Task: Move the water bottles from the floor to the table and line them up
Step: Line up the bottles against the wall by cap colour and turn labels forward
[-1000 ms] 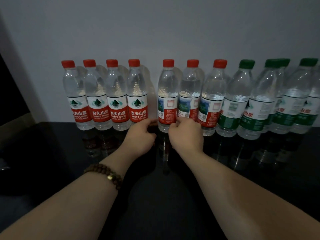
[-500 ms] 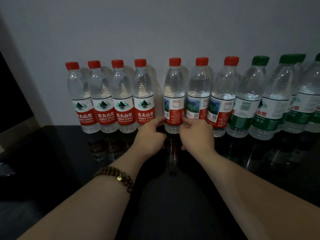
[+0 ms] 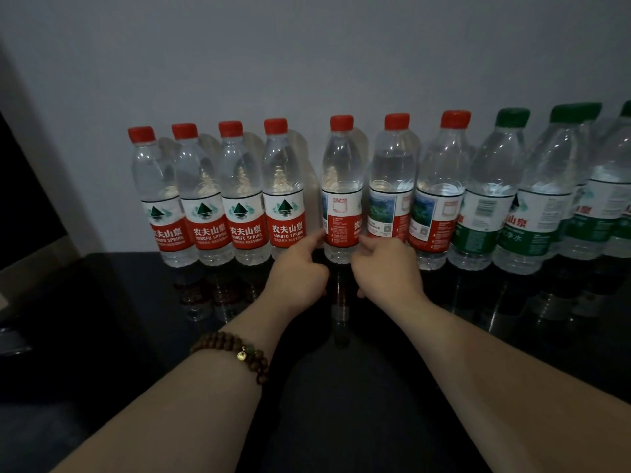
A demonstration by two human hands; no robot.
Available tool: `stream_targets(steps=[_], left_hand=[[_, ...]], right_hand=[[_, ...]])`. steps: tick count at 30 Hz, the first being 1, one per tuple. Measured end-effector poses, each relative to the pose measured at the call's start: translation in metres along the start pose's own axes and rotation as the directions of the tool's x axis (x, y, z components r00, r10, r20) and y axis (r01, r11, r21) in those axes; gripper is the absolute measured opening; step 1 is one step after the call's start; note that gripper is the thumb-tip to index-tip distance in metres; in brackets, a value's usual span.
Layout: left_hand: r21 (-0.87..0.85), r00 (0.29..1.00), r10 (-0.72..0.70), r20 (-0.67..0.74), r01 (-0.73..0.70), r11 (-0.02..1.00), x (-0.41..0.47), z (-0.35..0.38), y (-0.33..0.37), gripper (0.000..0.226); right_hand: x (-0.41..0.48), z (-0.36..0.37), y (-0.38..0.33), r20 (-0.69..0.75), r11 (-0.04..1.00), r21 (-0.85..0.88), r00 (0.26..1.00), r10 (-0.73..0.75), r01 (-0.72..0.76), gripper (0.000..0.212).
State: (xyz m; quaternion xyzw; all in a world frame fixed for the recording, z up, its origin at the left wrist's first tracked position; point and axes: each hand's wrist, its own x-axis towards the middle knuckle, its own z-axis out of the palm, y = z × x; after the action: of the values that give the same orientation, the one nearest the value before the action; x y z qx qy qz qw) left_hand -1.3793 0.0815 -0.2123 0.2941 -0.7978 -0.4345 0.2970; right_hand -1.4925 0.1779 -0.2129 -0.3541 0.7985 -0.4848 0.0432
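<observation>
Bottle point(image 3: 341, 199) touched by left hand point(image 3: 297, 278) and right hand point(image 3: 389, 271), thumbs hidden, grip unclear, rightmost bottles point(image 3: 614, 199) cropped

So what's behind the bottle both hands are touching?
Behind the fifth red-capped bottle only the plain grey wall shows, with the bottle's faint shadow. Whatever lies directly behind its label is covered.
</observation>
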Motion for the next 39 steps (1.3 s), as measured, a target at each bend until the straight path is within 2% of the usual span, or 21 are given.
stream_targets(steps=[1, 4, 6, 8, 11, 16, 18, 22, 25, 28, 30, 34, 39], left_hand=[[-0.004, 1.000, 0.005, -0.011, -0.005, 1.000, -0.0004, 0.0001, 0.0001, 0.082], [-0.065, 0.997, 0.008, -0.079, -0.013, 0.998, -0.0024, -0.0013, 0.0014, 0.072], [-0.102, 0.996, 0.012, -0.085, -0.020, 0.995, -0.0032, -0.0022, 0.0019, 0.070], [-0.095, 0.999, 0.018, -0.045, -0.022, 0.995, -0.0031, -0.0015, 0.0027, 0.075], [-0.053, 1.000, 0.004, -0.006, -0.004, 0.999, -0.0024, 0.0000, 0.0044, 0.083], [-0.045, 0.998, 0.001, -0.060, -0.004, 0.999, -0.0020, -0.0025, 0.0032, 0.077], [-0.043, 1.000, -0.003, -0.031, 0.001, 0.999, -0.0026, -0.0027, 0.0039, 0.079], [0.003, 1.000, -0.016, 0.019, 0.016, 1.000, -0.0053, -0.0021, 0.0082, 0.087], [0.018, 1.000, 0.012, -0.021, -0.011, 1.000, -0.0065, -0.0024, 0.0083, 0.082], [-0.040, 0.999, -0.004, -0.055, 0.002, 0.999, -0.0067, -0.0036, 0.0078, 0.075], [-0.044, 1.000, -0.017, -0.024, 0.016, 0.999, -0.0064, -0.0033, 0.0076, 0.078], [0.004, 1.000, -0.008, -0.013, 0.008, 1.000, -0.0046, -0.0009, 0.0079, 0.083], [-0.015, 0.993, 0.019, -0.113, -0.021, 1.000, -0.0036, -0.0037, 0.0011, 0.065]], right_hand=[[-0.0002, -0.0002, 0.0006, -0.011, 1.000, 0.007, 1.000, 0.003, -0.003, 0.057], [0.0006, 0.0004, 0.0020, -0.027, 1.000, -0.006, 0.999, -0.019, 0.019, 0.035], [0.0009, 0.0004, 0.0009, 0.001, 0.999, -0.033, 0.999, -0.035, 0.035, 0.031], [0.0000, -0.0003, -0.0011, 0.035, 0.998, -0.050, 0.999, -0.037, 0.038, 0.038], [-0.0009, -0.0019, -0.0013, 0.006, 1.000, -0.020, 1.000, -0.021, 0.021, 0.047], [0.0002, -0.0010, -0.0009, -0.010, 1.000, 0.003, 1.000, -0.023, 0.023, 0.044], [0.0011, -0.0006, 0.0000, 0.010, 1.000, 0.000, 1.000, -0.025, 0.025, 0.041], [0.0027, -0.0004, 0.0017, -0.017, 1.000, 0.023, 1.000, 0.011, -0.011, 0.050], [0.0027, -0.0003, 0.0020, -0.051, 0.999, 0.042, 0.999, 0.014, -0.011, 0.051], [0.0024, 0.0006, 0.0021, -0.017, 1.000, 0.030, 1.000, -0.007, 0.007, 0.049], [0.0029, 0.0013, 0.0028, 0.011, 1.000, 0.021, 1.000, -0.011, 0.011, 0.053], [0.0044, 0.0003, 0.0046, -0.034, 0.999, 0.035, 0.999, 0.014, -0.013, 0.052], [0.0033, 0.0009, 0.0035, -0.054, 0.999, 0.034, 0.998, 0.032, -0.030, 0.056]])
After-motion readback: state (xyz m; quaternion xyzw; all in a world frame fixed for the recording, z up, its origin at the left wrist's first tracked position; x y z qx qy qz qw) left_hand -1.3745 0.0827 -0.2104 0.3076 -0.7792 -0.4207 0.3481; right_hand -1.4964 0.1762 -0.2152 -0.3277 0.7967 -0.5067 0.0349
